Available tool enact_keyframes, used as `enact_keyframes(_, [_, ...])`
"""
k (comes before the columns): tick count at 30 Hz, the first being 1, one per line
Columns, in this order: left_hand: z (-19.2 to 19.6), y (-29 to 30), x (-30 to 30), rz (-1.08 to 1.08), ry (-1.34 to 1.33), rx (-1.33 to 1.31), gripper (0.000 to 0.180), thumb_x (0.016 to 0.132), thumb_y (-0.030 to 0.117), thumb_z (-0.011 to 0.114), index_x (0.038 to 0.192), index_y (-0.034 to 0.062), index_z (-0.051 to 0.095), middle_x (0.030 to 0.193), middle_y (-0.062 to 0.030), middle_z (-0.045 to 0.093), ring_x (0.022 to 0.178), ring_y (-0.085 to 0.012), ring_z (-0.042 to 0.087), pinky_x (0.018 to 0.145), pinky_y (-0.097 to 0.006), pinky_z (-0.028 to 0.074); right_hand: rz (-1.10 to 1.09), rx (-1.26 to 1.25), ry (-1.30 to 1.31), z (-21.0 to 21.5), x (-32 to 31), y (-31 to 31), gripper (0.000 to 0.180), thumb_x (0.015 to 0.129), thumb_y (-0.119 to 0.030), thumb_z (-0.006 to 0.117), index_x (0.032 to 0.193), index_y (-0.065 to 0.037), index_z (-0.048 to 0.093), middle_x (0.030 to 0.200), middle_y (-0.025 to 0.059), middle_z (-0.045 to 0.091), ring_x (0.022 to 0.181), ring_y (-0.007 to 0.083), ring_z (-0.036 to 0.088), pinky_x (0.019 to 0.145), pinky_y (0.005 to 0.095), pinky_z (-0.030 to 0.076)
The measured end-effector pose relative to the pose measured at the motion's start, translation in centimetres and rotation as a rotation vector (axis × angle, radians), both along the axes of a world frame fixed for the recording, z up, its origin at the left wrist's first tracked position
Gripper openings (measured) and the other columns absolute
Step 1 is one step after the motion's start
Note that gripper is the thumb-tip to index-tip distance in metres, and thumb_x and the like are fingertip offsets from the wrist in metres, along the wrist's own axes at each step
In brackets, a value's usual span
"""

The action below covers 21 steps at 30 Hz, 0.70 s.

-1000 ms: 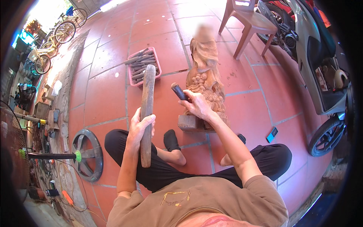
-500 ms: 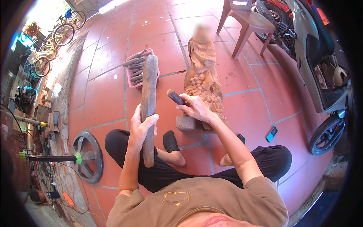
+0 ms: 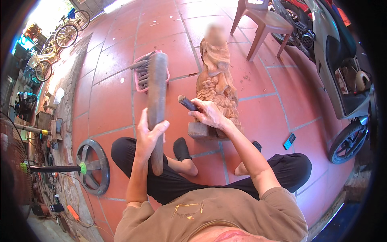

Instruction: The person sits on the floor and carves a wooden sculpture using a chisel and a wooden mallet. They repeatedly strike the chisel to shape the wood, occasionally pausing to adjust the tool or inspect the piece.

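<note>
Left hand (image 3: 148, 135) clamped on club (image 3: 156, 117), thumb and fingers around its lower half; club is left of statue (image 3: 215, 82), long axis roughly up-down in view, upper end motion-blurred. Right hand (image 3: 209, 115) clamped on a short dark tool (image 3: 188, 103), over the statue's lower part; tool's worn brown end points up-left, other end hidden by the hand. Can't tell if the hand touches the statue. Statue itself: carved brown wood, squared block end toward the person, top blurred out. Surface: red tile floor (image 3: 109, 94), grey joints, small pale spots and bits about, some glare. Room, all off the statue: chair (image 3: 269, 25) beyond it on the right, scooter (image 3: 332, 68) farther right, phone (image 3: 289, 141) near-right on the tiles, fan (image 3: 56, 168) near-left, bikes (image 3: 66, 36) far left. Basket (image 3: 140, 89): pink, left of statue, partly behind the club, crowded with dark rods (image 3: 142, 74), some poking over its left rim.
</note>
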<state>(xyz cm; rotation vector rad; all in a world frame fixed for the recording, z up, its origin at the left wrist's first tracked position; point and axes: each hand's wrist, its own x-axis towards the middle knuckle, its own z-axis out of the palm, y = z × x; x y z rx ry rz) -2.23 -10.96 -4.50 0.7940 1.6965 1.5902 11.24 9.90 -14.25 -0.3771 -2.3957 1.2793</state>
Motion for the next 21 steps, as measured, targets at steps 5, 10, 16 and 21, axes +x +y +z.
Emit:
enact_keyframes(5, [-0.9, 0.2, 0.1, 0.030, 0.135, -0.003, 0.046, 0.090, 0.015, 0.070, 0.128, 0.0021, 0.047, 0.082, -0.0033, 0.055, 0.053, -0.0107, 0.056, 0.048, -0.026, 0.048, -0.012, -0.080, -0.008, 0.1, 0.0, -0.3, 0.030, 0.088, -0.018, 0.074, 0.108, -0.002, 0.059, 0.077, 0.0197, 0.065, 0.073, 0.0342, 0.068, 0.066, 0.0415, 0.050])
enact_keyframes(10, [-1.5, -0.4, -0.4, -0.155, -0.072, -0.182, 0.048, 0.088, 0.017, 0.072, 0.128, 0.0027, 0.049, 0.079, -0.0031, 0.056, 0.053, -0.0109, 0.056, 0.047, -0.026, 0.047, 0.002, -0.089, 0.044, -0.4, -0.1, -0.1, 0.028, 0.088, -0.017, 0.073, 0.107, -0.002, 0.060, 0.077, 0.0200, 0.064, 0.072, 0.0334, 0.068, 0.065, 0.0407, 0.050])
enact_keyframes(16, [-1.7, -0.1, -0.3, -0.112, -0.103, -0.112, 0.041, 0.090, 0.014, 0.070, 0.123, 0.0020, 0.050, 0.074, -0.0021, 0.055, 0.050, -0.0096, 0.054, 0.045, -0.024, 0.046, -0.105, -0.482, 0.280, -1.8, 0.0, 1.1, 0.016, 0.096, -0.013, 0.068, 0.103, -0.002, 0.058, 0.081, 0.0026, 0.065, 0.072, 0.0112, 0.067, 0.062, 0.0271, 0.052])
enact_keyframes(21, [-2.1, -0.2, -0.4, -0.082, -0.101, -0.077, 0.040, 0.090, 0.015, 0.069, 0.122, 0.0011, 0.049, 0.077, -0.0030, 0.055, 0.052, -0.0095, 0.056, 0.046, -0.024, 0.046, -0.204, -0.700, 0.370, 0.1, 1.8, 4.0, 0.026, 0.099, -0.017, 0.066, 0.118, -0.001, 0.060, 0.093, 0.0078, 0.068, 0.084, 0.0190, 0.073, 0.074, 0.0321, 0.060])
